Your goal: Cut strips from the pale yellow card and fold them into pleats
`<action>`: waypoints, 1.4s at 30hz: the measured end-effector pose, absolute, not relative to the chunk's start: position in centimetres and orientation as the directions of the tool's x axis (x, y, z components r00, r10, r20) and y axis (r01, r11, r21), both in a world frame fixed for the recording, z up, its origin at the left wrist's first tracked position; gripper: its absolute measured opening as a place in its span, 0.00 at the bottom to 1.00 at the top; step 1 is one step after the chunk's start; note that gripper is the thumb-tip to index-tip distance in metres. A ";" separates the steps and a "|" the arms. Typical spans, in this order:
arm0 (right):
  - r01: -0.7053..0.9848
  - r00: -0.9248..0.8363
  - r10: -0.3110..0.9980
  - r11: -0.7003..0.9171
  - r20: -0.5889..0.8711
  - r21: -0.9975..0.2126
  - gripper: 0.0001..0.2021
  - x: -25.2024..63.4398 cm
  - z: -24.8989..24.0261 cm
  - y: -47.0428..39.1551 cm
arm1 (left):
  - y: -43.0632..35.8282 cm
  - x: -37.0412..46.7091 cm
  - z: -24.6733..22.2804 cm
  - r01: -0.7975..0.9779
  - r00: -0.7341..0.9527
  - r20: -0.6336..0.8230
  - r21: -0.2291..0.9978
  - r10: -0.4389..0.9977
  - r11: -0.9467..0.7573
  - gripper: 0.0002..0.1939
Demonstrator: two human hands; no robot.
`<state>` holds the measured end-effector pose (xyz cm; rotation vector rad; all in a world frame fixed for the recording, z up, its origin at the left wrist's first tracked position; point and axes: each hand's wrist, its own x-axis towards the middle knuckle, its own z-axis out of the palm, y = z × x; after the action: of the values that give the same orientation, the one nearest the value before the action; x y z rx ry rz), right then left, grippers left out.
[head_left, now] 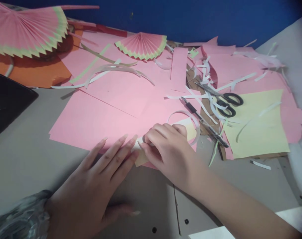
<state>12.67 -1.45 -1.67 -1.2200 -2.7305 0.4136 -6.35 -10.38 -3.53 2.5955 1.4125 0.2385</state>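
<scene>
Left hand: [91, 189] spread flat, gripping nothing, fingertips against the paper strip [140, 158].
Right hand: [171, 152] clenched, thumb and forefinger pinching the strip's white edge.
Paper strip: pale yellow, beneath both hands, across the pink sheets' [73, 119] near edge.
Edge work: best kept anchored by the left fingers, pinched evenly.
Counts: two pleated fans [141, 46], one scissors [210, 89], one pen [214, 132].

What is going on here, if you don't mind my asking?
A person's left hand lies spread at the near edge of the pink paper, while their right hand pinches a pale slip, partly hidden, just beside it. The scissors lie unheld to the right among cut strips, and two pleated fans are toward the back.
</scene>
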 end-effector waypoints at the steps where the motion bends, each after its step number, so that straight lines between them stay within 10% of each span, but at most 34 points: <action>1: 0.713 -0.664 0.748 0.637 0.010 -0.295 0.07 12.6 -1.7 -1.5 | -10.4 -6.3 -3.5 0.811 0.539 0.061 0.232 0.840 -0.537 0.44; 42: 0.698 -0.670 0.740 0.654 0.058 -0.291 0.05 12.5 -2.1 -1.6 | -9.6 -6.1 -3.1 0.806 0.554 0.056 0.212 0.830 -0.552 0.42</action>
<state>12.46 -1.58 -2.14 -1.1838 -2.6986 0.3668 -6.07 -9.61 -3.09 2.6239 1.3930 0.2237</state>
